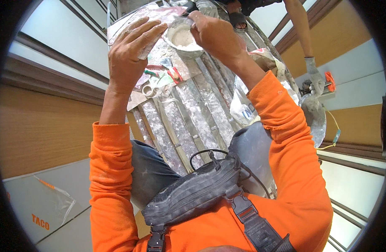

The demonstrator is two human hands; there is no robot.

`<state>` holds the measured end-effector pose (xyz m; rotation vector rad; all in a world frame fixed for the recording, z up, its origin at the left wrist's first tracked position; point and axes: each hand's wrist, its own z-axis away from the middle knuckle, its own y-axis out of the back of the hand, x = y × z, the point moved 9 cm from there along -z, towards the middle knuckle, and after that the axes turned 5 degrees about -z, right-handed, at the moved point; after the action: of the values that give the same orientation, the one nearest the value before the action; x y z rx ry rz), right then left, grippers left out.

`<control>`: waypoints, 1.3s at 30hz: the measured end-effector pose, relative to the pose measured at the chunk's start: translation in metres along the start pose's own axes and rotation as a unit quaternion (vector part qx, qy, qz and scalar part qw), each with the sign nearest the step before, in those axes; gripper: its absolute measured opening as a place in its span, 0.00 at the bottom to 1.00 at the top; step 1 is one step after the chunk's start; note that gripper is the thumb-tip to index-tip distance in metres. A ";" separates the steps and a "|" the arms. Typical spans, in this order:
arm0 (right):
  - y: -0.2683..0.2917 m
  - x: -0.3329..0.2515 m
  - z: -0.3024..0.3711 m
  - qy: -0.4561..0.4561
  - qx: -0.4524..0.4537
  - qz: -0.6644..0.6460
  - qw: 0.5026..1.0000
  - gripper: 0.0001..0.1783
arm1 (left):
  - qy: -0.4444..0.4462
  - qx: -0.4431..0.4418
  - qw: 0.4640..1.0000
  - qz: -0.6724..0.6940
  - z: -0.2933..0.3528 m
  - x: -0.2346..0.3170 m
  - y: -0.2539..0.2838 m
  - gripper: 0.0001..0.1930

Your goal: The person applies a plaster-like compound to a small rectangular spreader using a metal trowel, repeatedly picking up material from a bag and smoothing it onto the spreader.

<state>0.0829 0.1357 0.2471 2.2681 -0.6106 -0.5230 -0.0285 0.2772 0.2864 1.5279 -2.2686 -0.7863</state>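
- Reaching into the white bowl [183, 38] of pale paste, the right hand [214, 35] has its fingers curled narrow at the rim; whether they pinch a tool I cannot tell.
- Left hand [130, 52] lies flat, fingers spread wide, steadying a clear plastic sheet [153, 14] beside the bowl.
- Best to scoop small and keep the bowl level on the splattered planks [189, 113].
- A white printed bag [243, 105] lies right of the planks; clear wrapping with orange lettering [46, 206] sits on the panel lower left.

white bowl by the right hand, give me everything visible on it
The white bowl is round and shallow, its rim and outer wall smeared with pale dried residue. It sits upright on the paint-spattered plank platform, filled with an off-white powder or paste. The right hand reaches over its far rim, fingers at or in the contents. The left hand is beside it, resting on a plastic-wrapped sheet. What it is made of is unclear.
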 end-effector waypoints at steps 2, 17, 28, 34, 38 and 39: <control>-0.005 0.012 -0.002 -0.026 -0.010 0.008 1.000 0.11 | -0.011 -0.003 1.000 0.000 0.000 0.002 -0.001 0.21; -0.020 0.059 0.002 -0.103 -0.022 -0.073 0.992 0.14 | 0.124 0.029 0.977 0.172 0.004 -0.011 0.002 0.12; -0.004 0.038 -0.001 -0.230 0.031 -0.451 0.862 0.15 | 0.443 0.065 0.720 0.531 0.046 -0.057 -0.041 0.15; 0.053 -0.007 -0.017 -0.019 0.099 -0.254 0.962 0.16 | 0.432 0.035 0.741 0.512 0.044 -0.053 -0.042 0.12; 0.020 -0.012 -0.009 0.040 0.038 -0.038 0.998 0.20 | 0.445 0.012 0.743 0.500 0.047 -0.051 -0.047 0.12; 0.016 -0.012 -0.007 0.037 0.034 -0.056 0.997 0.21 | 0.442 0.010 0.739 0.508 0.048 -0.051 -0.048 0.12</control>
<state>0.0728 0.1361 0.2662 2.3855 -0.4741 -0.4773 0.0027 0.3234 0.2231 0.2669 -1.8390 0.2692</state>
